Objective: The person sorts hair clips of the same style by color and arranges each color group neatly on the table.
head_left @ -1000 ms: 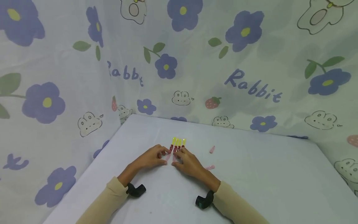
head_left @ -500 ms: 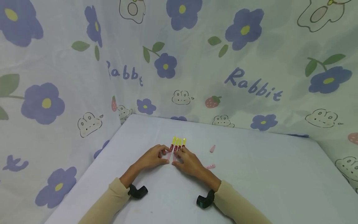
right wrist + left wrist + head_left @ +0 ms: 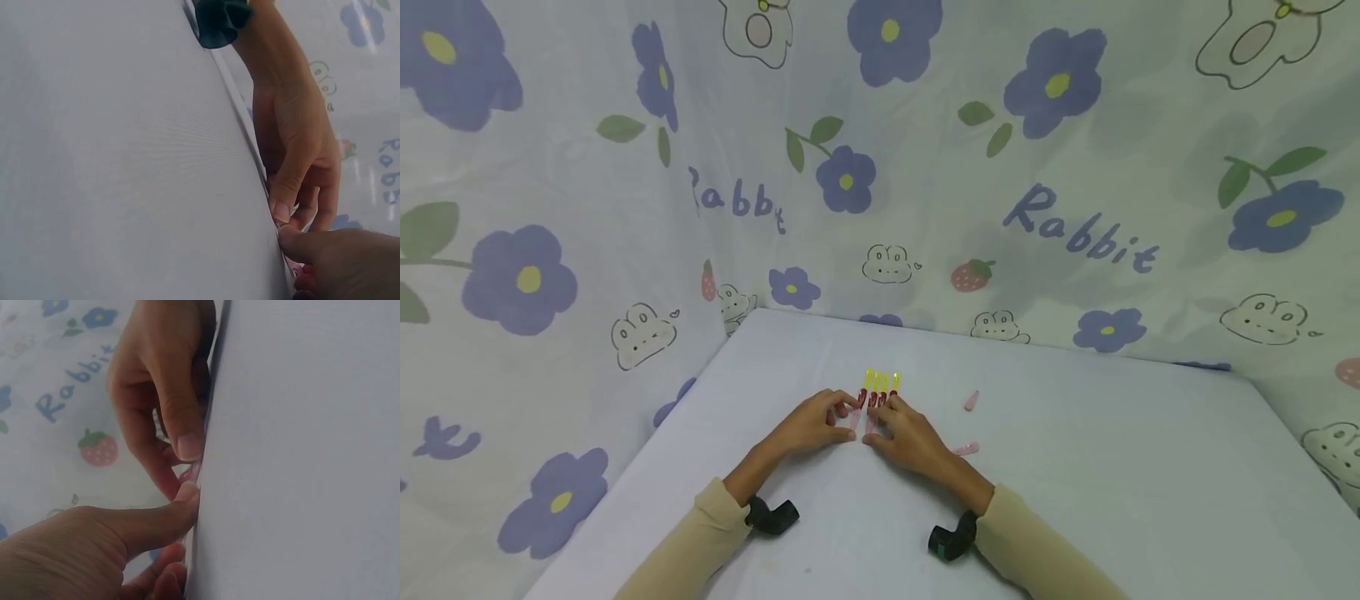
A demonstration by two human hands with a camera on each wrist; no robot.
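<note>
In the head view, my left hand (image 3: 812, 421) pinches a pink hair clip (image 3: 854, 420) lengthwise between thumb and fingertips. Close beside it, my right hand (image 3: 910, 433) holds another pink hair clip (image 3: 869, 424) the same way, partly covered by the fingers. Just beyond the fingertips lie several red hair clips (image 3: 872, 400) in a row, and behind these a row of yellow hair clips (image 3: 877, 381). Both wrist views show the thumbs nearly meeting low over the table; in the left wrist view, only a sliver of pink clip (image 3: 191, 472) shows between the hands.
On the white table (image 3: 1075, 467), right of the hands, lie a loose pink clip (image 3: 972, 401) and, nearer the right wrist, another pink clip (image 3: 967, 448). A patterned cloth (image 3: 940, 200) hangs behind the table and along its left side.
My left hand has shifted slightly right with its pink clip, closer to the right hand, and that clip stands a little straighter. The right hand and the rows look unchanged.
</note>
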